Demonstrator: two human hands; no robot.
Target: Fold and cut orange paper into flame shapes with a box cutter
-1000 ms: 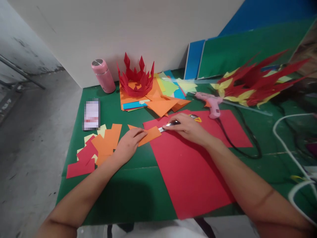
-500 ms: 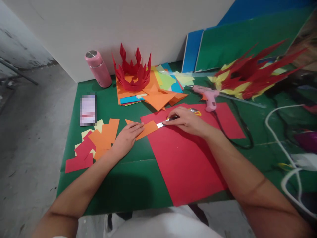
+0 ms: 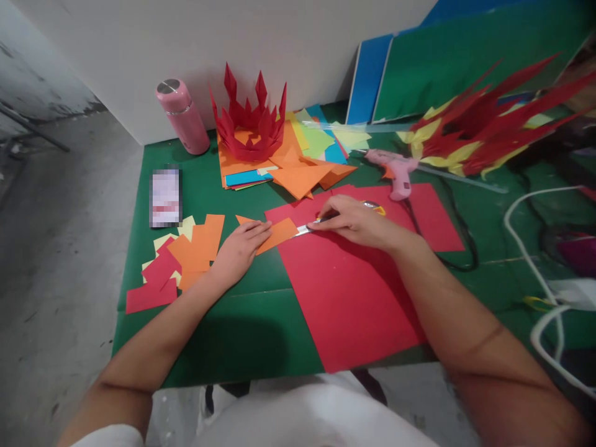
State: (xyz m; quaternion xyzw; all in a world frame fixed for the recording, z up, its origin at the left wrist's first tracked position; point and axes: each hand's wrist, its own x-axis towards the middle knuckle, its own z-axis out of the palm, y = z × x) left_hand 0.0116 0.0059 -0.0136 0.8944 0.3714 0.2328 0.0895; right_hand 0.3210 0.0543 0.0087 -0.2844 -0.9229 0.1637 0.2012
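Right hand (image 3: 356, 223) clenched around a bladed tool (image 3: 305, 229). The silver tip sticks out left of the fingers, and a yellow bit of handle shows behind the knuckles. I can't tell from my feed if it's scissors or a knife. The tip touches the right end of the orange piece (image 3: 279, 233), which lies on the table, its right end over the top-left corner of the big red sheet (image 3: 354, 298). Left hand (image 3: 238, 249) is released and flat, fingers spread along the left part of the same orange piece, pressing it down. Right wrist and forearm rest across the red sheet. Just left of the left hand is a loose pile of cut pieces (image 3: 179, 264), orange, red and pale yellow, overlapping. Beyond that pile lies a phone (image 3: 165, 197), screen blurred. All of it sits on the green table (image 3: 233, 335). At the far edge, from left: a pink bottle (image 3: 183, 118) upright, a red paper crown (image 3: 249, 124) sitting on a stack of coloured paper (image 3: 298, 171), and a pink glue gun (image 3: 395, 171) at the top edge of the red sheet, its black cord (image 3: 465, 254) looping right. Far right are a spiky red-and-yellow paper piece (image 3: 488, 127) and a white cable (image 3: 526, 261). Blue and green boards (image 3: 419, 68) lean on the wall.
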